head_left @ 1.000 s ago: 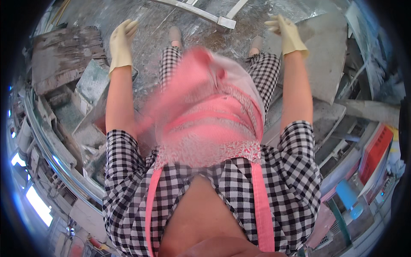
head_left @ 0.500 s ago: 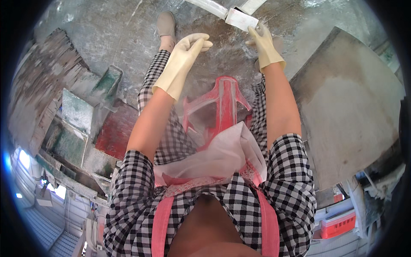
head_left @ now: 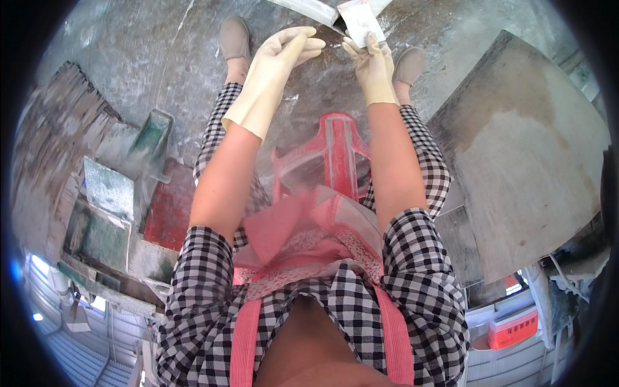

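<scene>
A pale rubber glove covers my left hand (head_left: 287,55), whose fingers reach to the right, slightly apart, with nothing visible between them. My right hand (head_left: 372,68), gloved alike, grips the lower edge of a small white rectangular block (head_left: 361,23). This block is tilted over the end of a long whitish strip (head_left: 311,9) at the top of the view. A dark gap shows beside the block, where the strip ends. What lies beyond the upper edge is cut off.
Between my legs stands a red plastic stool (head_left: 338,155) under my pink apron (head_left: 303,238). At the right leans a large grey-brown board (head_left: 522,155). Worn wooden boards (head_left: 64,148), a green-stained tray (head_left: 153,138) and a red panel (head_left: 169,206) crowd the left. A red crate (head_left: 512,330) is behind, lower right.
The white block has turned more upright and moved slightly left and up with my right hand. My left hand has risen a little. My knees have spread wider, and the apron has shifted.
</scene>
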`<state>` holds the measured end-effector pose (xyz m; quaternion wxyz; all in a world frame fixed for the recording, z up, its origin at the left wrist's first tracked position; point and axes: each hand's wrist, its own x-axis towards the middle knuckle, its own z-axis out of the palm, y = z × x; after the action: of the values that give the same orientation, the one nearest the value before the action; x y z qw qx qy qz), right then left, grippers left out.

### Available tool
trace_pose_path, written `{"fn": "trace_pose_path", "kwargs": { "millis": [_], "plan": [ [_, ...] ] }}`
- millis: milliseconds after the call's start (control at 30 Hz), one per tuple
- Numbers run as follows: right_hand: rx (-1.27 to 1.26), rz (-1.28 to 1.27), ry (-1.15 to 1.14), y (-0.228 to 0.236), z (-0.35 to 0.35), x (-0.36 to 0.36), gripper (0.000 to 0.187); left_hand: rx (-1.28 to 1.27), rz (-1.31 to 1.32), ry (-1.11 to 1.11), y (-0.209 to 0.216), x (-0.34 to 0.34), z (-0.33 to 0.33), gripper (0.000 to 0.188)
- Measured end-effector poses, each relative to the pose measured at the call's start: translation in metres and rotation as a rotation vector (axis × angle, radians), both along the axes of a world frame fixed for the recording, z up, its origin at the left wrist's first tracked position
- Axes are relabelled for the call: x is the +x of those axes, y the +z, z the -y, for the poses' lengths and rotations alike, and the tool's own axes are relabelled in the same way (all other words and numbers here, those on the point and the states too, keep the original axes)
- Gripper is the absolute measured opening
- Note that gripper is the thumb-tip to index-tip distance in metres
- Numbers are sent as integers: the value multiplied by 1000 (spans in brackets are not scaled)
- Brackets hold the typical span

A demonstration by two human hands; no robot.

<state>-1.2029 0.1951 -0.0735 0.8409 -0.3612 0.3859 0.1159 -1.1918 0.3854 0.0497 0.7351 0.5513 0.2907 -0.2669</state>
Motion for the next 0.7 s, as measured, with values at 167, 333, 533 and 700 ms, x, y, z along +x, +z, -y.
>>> {"fn": "trace_pose_path", "kwargs": {
  "millis": [167, 333, 533, 700],
  "plan": [
    [-227, -71, 238, -5, -1, -15, 30, -28, -2, -41, -3, -3, 1, 36],
    [-251, -162, 321, -11, 12, -27, 29, -18, 18, 0, -3, -2, 4, 36],
    [-450, -205, 331, 2, 18, -17, 42, -14, -38, -11, 1, 0, 9, 35],
    [-411, -68, 341, 15, 24, -11, 37, -25, -1, -20, 4, -4, 17, 35]
  ]
}}
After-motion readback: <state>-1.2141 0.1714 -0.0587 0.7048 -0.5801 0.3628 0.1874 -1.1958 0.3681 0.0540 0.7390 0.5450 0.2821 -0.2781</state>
